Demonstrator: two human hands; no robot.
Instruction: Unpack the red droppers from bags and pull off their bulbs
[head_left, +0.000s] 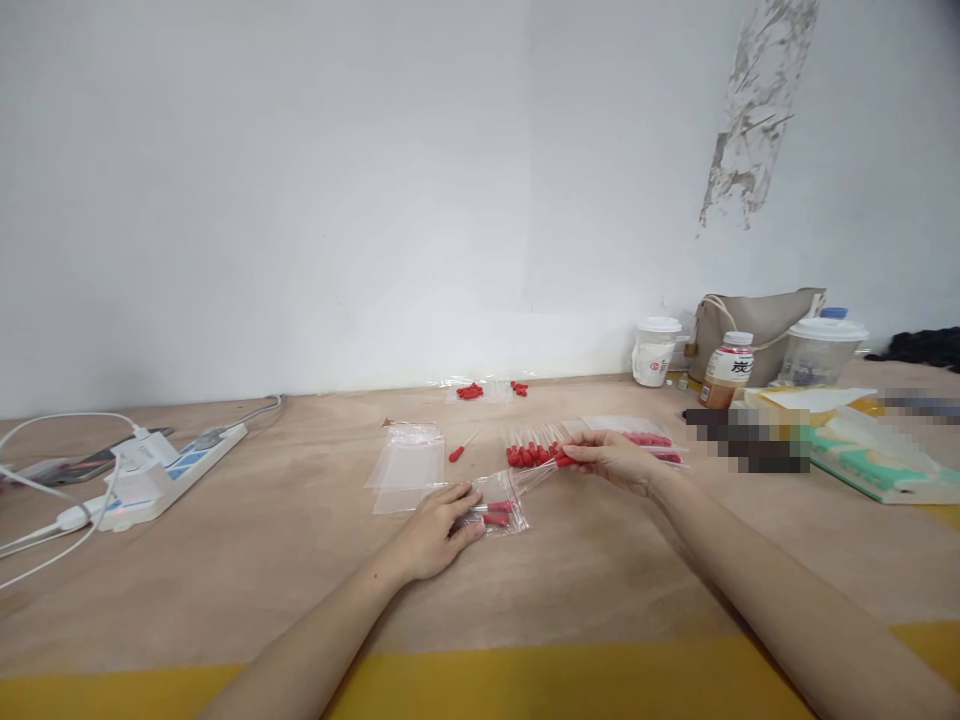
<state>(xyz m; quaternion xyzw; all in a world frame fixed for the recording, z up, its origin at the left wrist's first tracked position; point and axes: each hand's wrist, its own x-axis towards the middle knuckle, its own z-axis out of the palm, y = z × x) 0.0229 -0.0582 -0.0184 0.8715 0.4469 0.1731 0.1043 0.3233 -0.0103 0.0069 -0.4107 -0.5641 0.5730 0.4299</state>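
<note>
Right hand (609, 461) pinches a red-bulbed dropper (564, 459) at the bulb, stem angled toward the mouth of a clear zip bag (493, 494). Left hand (439, 530) lies over the bag; a grip there cannot be confirmed. Advisable: steady the mouth, feed stem-first, parallel to the bagged droppers (496, 520).

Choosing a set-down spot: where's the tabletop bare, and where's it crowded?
Bare tabletop: between the power strip and the stacked clear bags; also between the forearms, on the near side of the bag under the left hand. Crowded: around the red-ended tubes beside the right hand, and the far right, with cups, bottle and grey bag.
</note>
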